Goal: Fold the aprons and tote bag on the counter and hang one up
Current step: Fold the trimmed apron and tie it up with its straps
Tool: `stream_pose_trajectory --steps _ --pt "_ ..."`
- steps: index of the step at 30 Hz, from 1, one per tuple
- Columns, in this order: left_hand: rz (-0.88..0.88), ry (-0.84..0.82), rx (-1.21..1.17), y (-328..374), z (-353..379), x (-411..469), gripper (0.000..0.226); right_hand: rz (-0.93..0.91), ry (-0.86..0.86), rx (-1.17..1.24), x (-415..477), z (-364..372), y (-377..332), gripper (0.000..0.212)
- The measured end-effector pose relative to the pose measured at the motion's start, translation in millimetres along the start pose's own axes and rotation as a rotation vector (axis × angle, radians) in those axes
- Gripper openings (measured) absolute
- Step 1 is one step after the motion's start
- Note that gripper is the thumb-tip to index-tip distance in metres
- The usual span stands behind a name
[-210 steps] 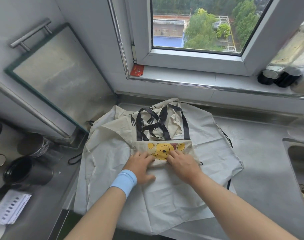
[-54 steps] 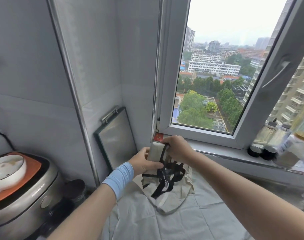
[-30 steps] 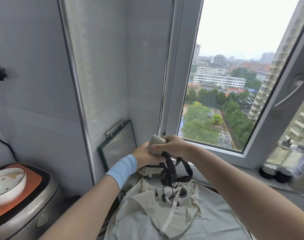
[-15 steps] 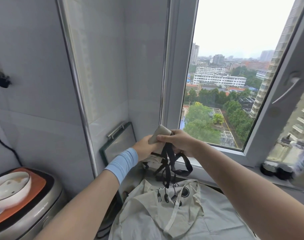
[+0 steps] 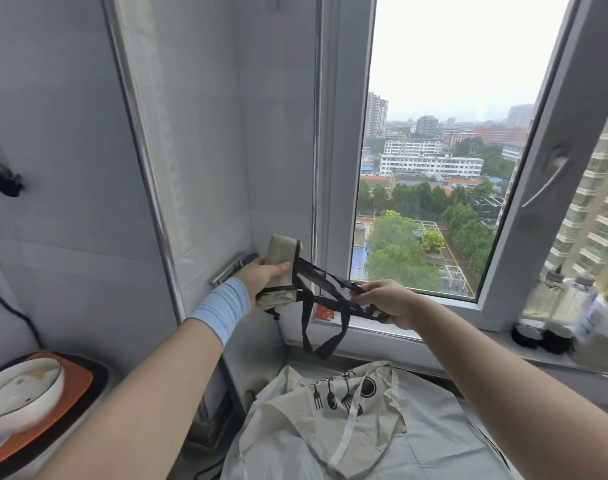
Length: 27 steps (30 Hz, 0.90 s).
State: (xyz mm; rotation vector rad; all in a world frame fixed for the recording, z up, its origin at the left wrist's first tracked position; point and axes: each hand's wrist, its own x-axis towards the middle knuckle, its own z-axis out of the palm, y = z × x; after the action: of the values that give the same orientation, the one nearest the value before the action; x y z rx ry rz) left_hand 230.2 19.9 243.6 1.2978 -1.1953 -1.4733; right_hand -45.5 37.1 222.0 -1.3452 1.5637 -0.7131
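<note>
the left hand (image 5: pixel 265 276) is closed around one folded beige bundle (image 5: pixel 281 259), held up in the tiled corner beside the window (image 5: pixel 444 168). the right hand (image 5: pixel 387 303) pinches its black straps (image 5: pixel 325 292), pulled taut between the two hands, with one loop hanging below. down on the counter lie one cutlery-print cloth (image 5: pixel 333 410) and a pale sheet (image 5: pixel 434 441) under it. one bowl (image 5: pixel 18 389) sits at the left.

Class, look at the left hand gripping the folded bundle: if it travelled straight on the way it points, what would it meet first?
Most likely the tiled wall in the corner beside the window frame; the left hand points there, though depth is uncertain.
</note>
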Motion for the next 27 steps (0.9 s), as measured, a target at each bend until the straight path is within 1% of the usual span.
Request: stream_pose_trajectory --steps 1,3,4,5,6,7,8,9,10,11,12,14,16,17,19,20,22,23,24,25,27 --pt "-0.01 -0.003 0.003 0.7 -0.6 0.5 0.045 -0.01 -0.006 0.006 -4.7 0.3 -0.5 0.013" --pt "-0.026 -0.011 0.0 2.9 -1.6 0.3 0.045 -0.017 0.013 0.022 -7.6 0.0 2.4 0.022" --pt "-0.03 -0.022 0.007 3.7 -1.2 -1.0 0.044 -0.043 0.047 0.035 -8.6 1.1 4.5 0.031" --pt "-0.027 -0.045 0.02 4.7 -0.5 -1.5 0.041 -0.095 0.113 0.031 -7.7 3.1 7.3 0.041" --pt "-0.021 -0.071 0.043 6.3 2.2 -3.9 0.039 -0.178 0.203 0.003 -6.6 4.8 8.2 0.046" --pt "-0.009 -0.099 0.069 7.5 5.3 -5.4 0.036 -0.289 0.286 -0.033 -7.2 7.5 6.4 0.042" --pt "-0.003 -0.12 0.093 9.1 8.8 -7.4 0.034 -0.412 0.333 -0.041 -8.7 11.1 2.1 0.034" --pt "0.004 -0.149 0.112 10.8 13.7 -9.7 0.033 -0.515 0.337 -0.045 -12.0 16.2 -4.8 0.027" --pt "0.01 -0.171 0.137 13.2 18.2 -12.0 0.032 -0.578 0.305 -0.072 -14.7 23.3 -12.3 0.023" --pt "0.02 -0.191 0.155 14.9 22.1 -13.1 0.03 -0.609 0.25 -0.115 -18.1 31.3 -19.9 0.024" --pt "0.023 -0.2 0.167 16.6 26.2 -14.4 0.03 -0.598 0.194 -0.139 -15.8 39.1 -22.4 0.029" --pt "0.03 -0.222 0.192 19.6 32.2 -15.3 0.032 -0.542 0.108 -0.05 -14.3 50.4 -23.1 0.033" --pt "0.041 -0.232 0.195 23.5 33.3 -17.8 0.028 -0.504 0.107 0.034 -13.2 52.3 -18.2 0.024" --pt "0.043 -0.212 0.184 24.8 31.5 -17.6 0.028 -0.477 0.085 0.052 -16.1 50.0 -16.6 0.019" --pt "0.052 -0.118 0.145 24.4 22.5 -12.6 0.034 -0.413 -0.003 0.12 -19.1 43.5 -10.9 0.021" --pt "0.051 -0.045 0.108 23.8 16.1 -10.5 0.038 -0.386 -0.033 0.109 -20.3 39.2 -6.8 0.023" --pt "0.046 0.05 0.103 21.4 5.1 -7.8 0.042 -0.321 -0.048 -0.029 -22.9 29.7 2.7 0.026" --pt "0.041 0.062 0.128 18.3 1.8 -7.0 0.037 -0.298 -0.052 -0.072 -23.5 24.8 7.3 0.026" --pt "0.043 0.06 0.137 14.3 0.8 -7.8 0.03 -0.288 -0.058 -0.077 -22.4 21.3 12.4 0.026" --pt "0.032 0.066 0.121 9.9 0.0 -6.2 0.028 -0.285 -0.065 -0.055 -21.7 18.6 16.1 0.023" --pt "-0.019 0.063 0.053 2.8 2.4 -8.1 0.04 -0.291 -0.102 0.051 -20.9 17.3 20.7 0.014"
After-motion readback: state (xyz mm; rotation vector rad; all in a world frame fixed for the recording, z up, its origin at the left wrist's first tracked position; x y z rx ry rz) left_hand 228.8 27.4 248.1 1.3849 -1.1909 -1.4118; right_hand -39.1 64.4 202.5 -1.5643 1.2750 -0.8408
